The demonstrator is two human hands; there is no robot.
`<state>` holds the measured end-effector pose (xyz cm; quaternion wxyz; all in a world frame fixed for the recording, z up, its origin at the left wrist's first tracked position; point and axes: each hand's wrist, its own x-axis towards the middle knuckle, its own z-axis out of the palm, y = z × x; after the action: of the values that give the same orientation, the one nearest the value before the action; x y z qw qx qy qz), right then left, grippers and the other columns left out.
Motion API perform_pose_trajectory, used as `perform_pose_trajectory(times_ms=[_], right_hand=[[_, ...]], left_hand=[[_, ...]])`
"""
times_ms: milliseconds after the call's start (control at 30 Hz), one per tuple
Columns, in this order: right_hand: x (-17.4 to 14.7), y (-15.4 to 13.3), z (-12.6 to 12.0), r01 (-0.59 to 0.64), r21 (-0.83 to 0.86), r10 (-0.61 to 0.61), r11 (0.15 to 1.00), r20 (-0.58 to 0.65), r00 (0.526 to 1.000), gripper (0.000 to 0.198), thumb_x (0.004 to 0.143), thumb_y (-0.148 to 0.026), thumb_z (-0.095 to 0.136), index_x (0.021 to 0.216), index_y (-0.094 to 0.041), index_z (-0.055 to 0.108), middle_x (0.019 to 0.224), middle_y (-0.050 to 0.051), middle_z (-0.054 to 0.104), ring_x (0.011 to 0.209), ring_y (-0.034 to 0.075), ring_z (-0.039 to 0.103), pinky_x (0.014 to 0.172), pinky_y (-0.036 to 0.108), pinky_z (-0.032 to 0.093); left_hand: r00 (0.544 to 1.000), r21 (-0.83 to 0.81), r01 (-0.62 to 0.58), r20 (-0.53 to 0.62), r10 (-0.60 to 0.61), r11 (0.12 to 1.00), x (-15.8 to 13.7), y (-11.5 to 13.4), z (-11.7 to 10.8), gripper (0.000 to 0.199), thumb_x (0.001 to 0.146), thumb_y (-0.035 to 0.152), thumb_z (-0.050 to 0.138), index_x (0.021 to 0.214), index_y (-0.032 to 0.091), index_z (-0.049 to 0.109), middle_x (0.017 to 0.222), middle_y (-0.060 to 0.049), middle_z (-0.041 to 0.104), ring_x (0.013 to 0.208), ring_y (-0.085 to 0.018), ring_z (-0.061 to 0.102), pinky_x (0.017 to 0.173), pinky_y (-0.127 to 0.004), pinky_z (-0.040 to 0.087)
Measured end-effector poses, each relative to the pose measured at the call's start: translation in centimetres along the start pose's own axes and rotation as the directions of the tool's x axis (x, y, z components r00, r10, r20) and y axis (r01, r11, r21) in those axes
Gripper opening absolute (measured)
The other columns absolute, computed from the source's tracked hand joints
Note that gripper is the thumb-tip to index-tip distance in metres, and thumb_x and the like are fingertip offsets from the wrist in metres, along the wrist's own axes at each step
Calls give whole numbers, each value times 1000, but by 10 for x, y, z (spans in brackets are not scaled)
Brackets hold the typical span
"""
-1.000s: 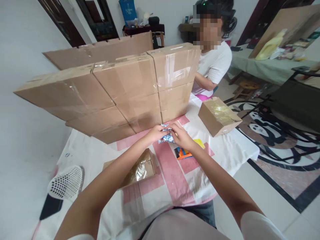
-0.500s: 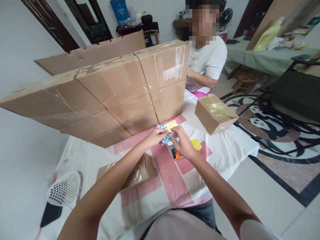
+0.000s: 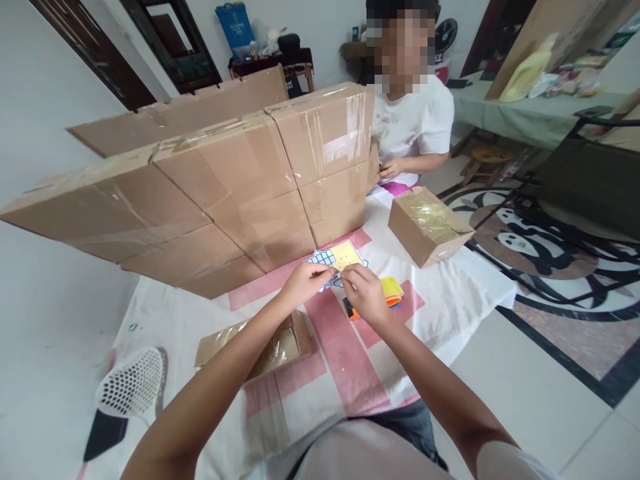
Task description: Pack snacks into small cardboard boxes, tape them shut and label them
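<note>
My left hand (image 3: 311,279) and my right hand (image 3: 364,291) meet above the table, fingertips close together in a pinch. Whatever sits between the fingers is too small and covered to make out. Just beyond and under the fingers lie flat white pieces with blue-outlined blocks (image 3: 324,257), partly hidden by my hands. A pale yellow piece (image 3: 346,253) with dark dots rests beside them. Right of my right hand is a folded yellow, orange and blue item (image 3: 393,289), its left part behind the hand.
Stacked cardboard boxes (image 3: 230,180) form a wall across the table (image 3: 435,320). One carton (image 3: 430,227) stands at the right, another box (image 3: 300,331) lies under my left forearm. A white perforated scoop (image 3: 131,383) is at left. Another person (image 3: 413,127) sits behind the boxes.
My right fingers have drawn closer into a pinch, and more of the yellow piece shows. The other person's hand has come down lower beside the box wall.
</note>
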<state>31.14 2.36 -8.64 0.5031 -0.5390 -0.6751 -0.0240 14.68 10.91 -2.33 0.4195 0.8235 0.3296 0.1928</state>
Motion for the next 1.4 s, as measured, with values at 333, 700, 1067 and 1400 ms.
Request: perform_pose_trajectory(times_ms=[333,700,1067,1400], right_hand=[[-4,-11,-8,66,-114,-62,991,42,997,20,99,-12,53,88,-22,66,95,5,74,84,18,69,77,33,50],[-14,-17,-14,92,-99,-86,991,56,995,20,99,-11,53,87,-21,66,94,5,76,84,18,70,76,33,50],[-25,-19,-9,38,-18,-39,999,-67,997,17,96,-9,56,87,-23,63,96,6,78,88,20,75,73,33,55],[-37,-25,-4,12,5,-12,1000,-86,996,18,96,-9,55,87,-23,62,95,7,76,90,19,75,75,33,59]], left_hand=[[997,184,-58,-47,68,981,-10,16,0,30,91,33,56,65,20,65,72,-2,64,75,-16,55,68,-27,37],[995,94,63,66,-70,994,-9,7,8,20,84,24,55,73,19,71,73,0,73,71,-16,66,66,-25,46],[977,-42,138,170,-129,989,-14,3,16,25,90,38,53,80,20,67,79,-2,75,78,-18,72,74,-27,53],[974,27,179,137,-181,983,-25,20,16,16,82,24,53,75,21,67,75,-2,74,75,-19,70,69,-27,52]])
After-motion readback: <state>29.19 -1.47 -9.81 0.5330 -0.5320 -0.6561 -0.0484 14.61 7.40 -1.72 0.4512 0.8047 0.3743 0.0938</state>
